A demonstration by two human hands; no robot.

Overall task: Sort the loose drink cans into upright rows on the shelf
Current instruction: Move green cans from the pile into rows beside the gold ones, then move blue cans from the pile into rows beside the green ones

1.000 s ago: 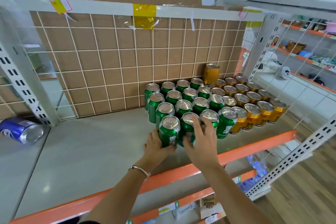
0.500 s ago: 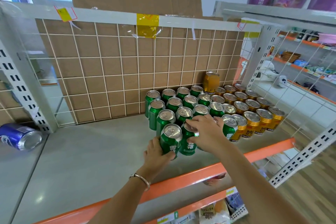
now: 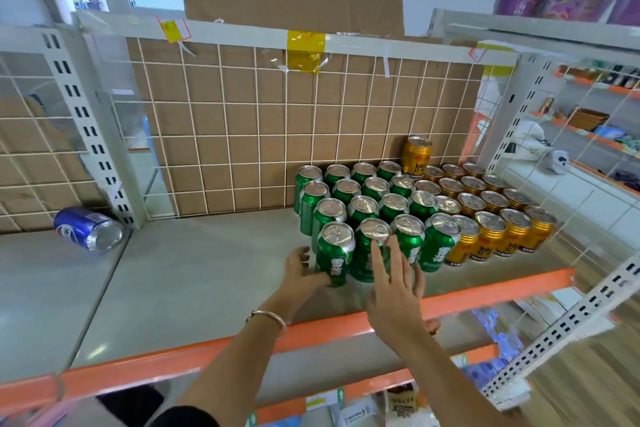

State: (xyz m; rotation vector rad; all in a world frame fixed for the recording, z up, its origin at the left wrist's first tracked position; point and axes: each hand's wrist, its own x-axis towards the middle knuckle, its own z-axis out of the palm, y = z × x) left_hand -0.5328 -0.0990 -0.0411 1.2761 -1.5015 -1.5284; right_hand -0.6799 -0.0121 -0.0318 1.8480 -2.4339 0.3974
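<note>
Near the orange front edge of the shelf [image 3: 207, 288], the left hand [image 3: 303, 274] holds the front-left green can [image 3: 335, 253] low on its wall. The right hand [image 3: 394, 284], fingers straight, presses the neighbouring green can [image 3: 363, 260]. Squaring this row calls for low, even pushes, lest a can tip. A blue can [image 3: 88, 228] lies on its side beyond the shelf's back-left corner, not yet sorted.

- Left hand [image 3: 301, 274], forearm reaching forward, curls thumb and fingers round a green can [image 3: 335, 255].
- Right hand [image 3: 393, 282] is flat, fingers straight and spread.
</note>
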